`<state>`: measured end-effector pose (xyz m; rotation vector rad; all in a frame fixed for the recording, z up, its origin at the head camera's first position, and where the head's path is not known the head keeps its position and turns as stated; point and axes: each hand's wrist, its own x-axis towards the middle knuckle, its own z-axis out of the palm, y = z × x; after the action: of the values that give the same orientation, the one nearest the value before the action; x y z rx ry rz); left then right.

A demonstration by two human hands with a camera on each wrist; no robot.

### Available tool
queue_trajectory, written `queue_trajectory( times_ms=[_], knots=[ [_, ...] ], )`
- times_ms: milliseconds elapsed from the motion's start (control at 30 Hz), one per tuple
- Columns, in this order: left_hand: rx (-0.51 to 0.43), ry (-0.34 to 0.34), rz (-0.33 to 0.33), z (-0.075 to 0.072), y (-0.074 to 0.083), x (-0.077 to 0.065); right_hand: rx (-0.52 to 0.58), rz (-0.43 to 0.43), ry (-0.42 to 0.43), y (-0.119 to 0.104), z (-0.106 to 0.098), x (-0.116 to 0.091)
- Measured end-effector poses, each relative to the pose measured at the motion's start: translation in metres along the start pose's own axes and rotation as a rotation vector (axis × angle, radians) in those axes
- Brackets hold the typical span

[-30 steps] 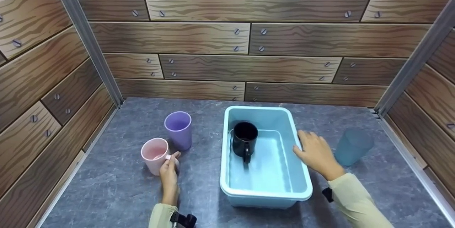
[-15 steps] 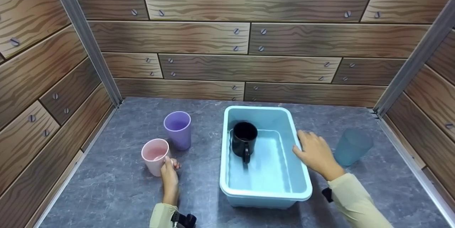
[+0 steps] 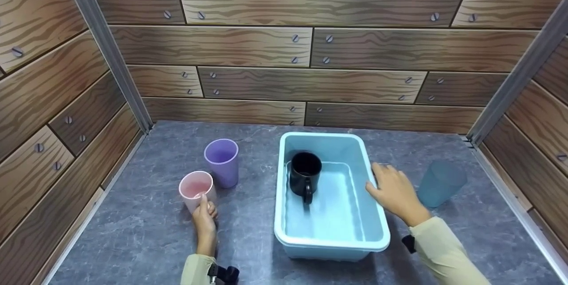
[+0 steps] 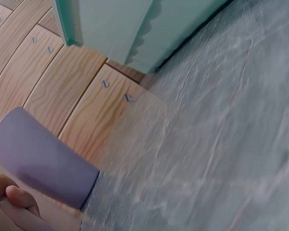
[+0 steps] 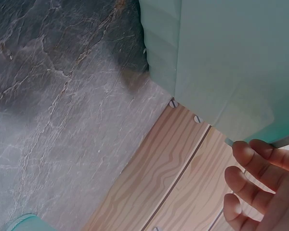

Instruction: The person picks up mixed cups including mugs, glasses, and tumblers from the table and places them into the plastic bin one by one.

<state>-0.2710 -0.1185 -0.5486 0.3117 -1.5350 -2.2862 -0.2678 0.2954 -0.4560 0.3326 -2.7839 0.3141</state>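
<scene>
My left hand grips the handle side of a pink mug; the handle is hidden behind the fingers. A purple tumbler stands just behind that mug, and it also shows beside curled fingers in the left wrist view. In the light blue plastic tub, a black mug stands upright at the left, its handle facing me. My right hand holds the tub's right rim; in the right wrist view its fingers bend at the rim's outer side, the thumb hidden.
A translucent blue-green tumbler stands right of my right hand, leaning outward in view. The grey marbled tabletop is bounded by wood-patterned walls at the back and both sides, with metal strips along the corners.
The pink mug has turned, its handle side swinging from the right toward me, and it sits slightly farther back and right. My left hand has followed it leftward. The right hand and tub stay put.
</scene>
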Motion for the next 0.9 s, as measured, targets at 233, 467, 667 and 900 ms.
queue_trajectory(
  times_ms=[233, 467, 667, 900],
  knots=[
    [0.025, -0.125, -0.024, -0.014, 0.006, 0.004, 0.011, 0.01, -0.034, -0.002, -0.003, 0.0],
    [0.236, -0.159, 0.008, -0.024, 0.012, -0.001, 0.009, 0.011, -0.029, -0.002, -0.003, 0.0],
    [0.211, -0.228, 0.048, -0.026, 0.008, 0.0, 0.008, 0.013, -0.029, -0.001, -0.002, -0.001],
    [0.135, -0.337, 0.065, -0.032, 0.005, 0.003, 0.025, 0.02, -0.049, -0.001, -0.002, -0.001]
  ],
)
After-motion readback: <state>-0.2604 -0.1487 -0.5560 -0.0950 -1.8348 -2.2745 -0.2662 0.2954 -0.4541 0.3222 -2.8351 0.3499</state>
